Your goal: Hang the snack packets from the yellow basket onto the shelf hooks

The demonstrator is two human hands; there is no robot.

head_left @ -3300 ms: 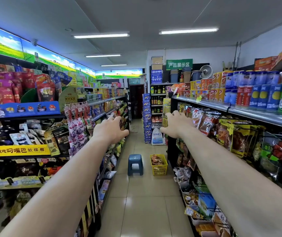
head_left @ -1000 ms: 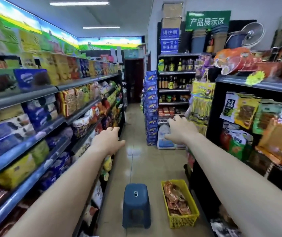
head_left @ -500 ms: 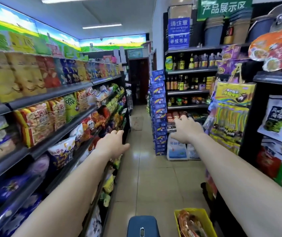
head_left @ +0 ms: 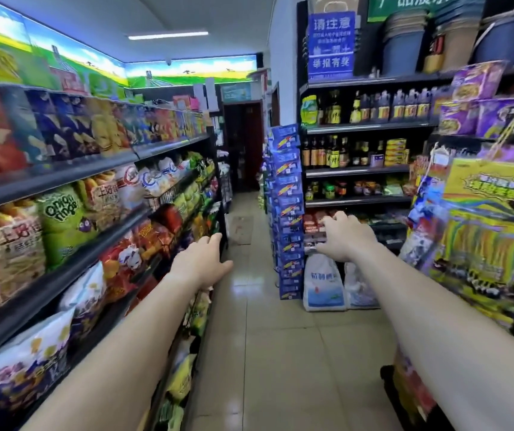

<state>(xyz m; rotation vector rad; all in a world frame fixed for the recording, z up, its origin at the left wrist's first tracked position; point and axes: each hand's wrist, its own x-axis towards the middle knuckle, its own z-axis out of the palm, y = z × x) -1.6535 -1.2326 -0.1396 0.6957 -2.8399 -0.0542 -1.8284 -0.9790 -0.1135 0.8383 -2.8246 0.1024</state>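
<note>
**Both hands raised in the aisle, holding nothing**

Landmark: the stack of blue cartons (head_left: pixel 285 209), standing on the tiled floor (head_left: pixel 280 353).

Left hand (head_left: pixel 201 262): we see it in the air left of the stack, palm down. The fingers are loosely apart and the thumb sticks out toward the stack. It holds nothing.

Right hand (head_left: pixel 344 236): right of the stack, back of the hand up. The fingers are slightly bent and spread, clamped on nothing. In the picture it sits above the white sacks (head_left: pixel 322 284) without touching them. Both forearms are bare and stretched forward.

Surroundings: the sacks stand on the floor against the right side of the stack's foot. Behind and right of the stack we note shelves of dark bottles (head_left: pixel 358 150), with a blue sign (head_left: pixel 330 45) above. Well left of the stack, across the aisle, run shelves of chip bags (head_left: pixel 62 219). Well right of it is a yellow box (head_left: pixel 492 213) with string handles, blurred. Beyond the stack to the left is a dark doorway (head_left: pixel 245 144).

Task things: the yellow basket and its snack packets lie outside this view, so we cannot place them.
</note>
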